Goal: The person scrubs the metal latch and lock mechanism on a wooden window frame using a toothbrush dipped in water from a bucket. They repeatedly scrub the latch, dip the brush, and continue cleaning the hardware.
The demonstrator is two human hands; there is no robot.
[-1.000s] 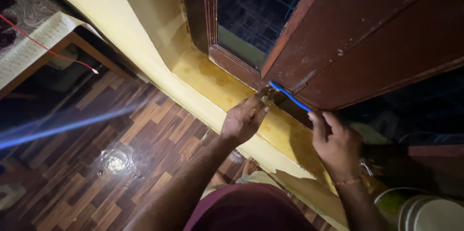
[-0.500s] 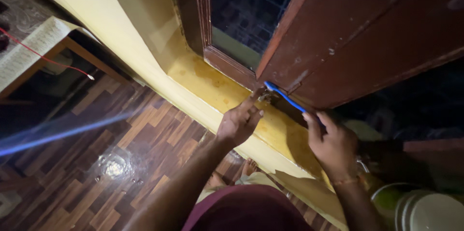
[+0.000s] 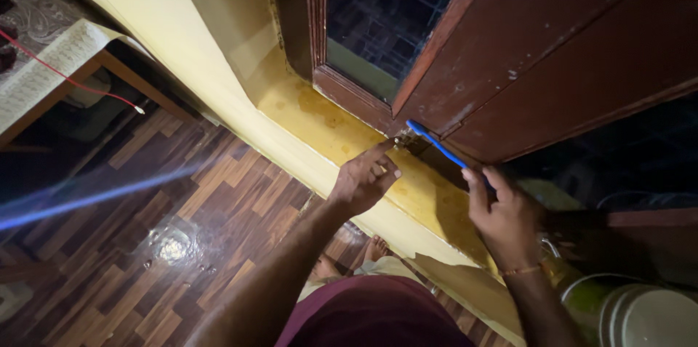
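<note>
My right hand (image 3: pixel 507 218) grips the near end of a slim blue tool (image 3: pixel 436 145), like a toothbrush, whose far tip lies at the bottom corner of a brown wooden window shutter (image 3: pixel 552 63). My left hand (image 3: pixel 363 180) rests on the yellow window sill (image 3: pixel 327 125) with a finger stretched toward the small metal fitting (image 3: pixel 401 141) at that corner. I cannot tell if the finger touches the fitting.
Dark glass with a grille (image 3: pixel 385 5) fills the window frame. A wood-pattern floor (image 3: pixel 182 231) lies below, with a table under a patterned cloth (image 3: pixel 43 63) and a red wire (image 3: pixel 73 74) at the left. Pale round containers (image 3: pixel 640 314) stand at the lower right.
My left hand has drawn back a little along the sill, and its finger now points at the fitting. My right hand and the blue tool stay in place.
</note>
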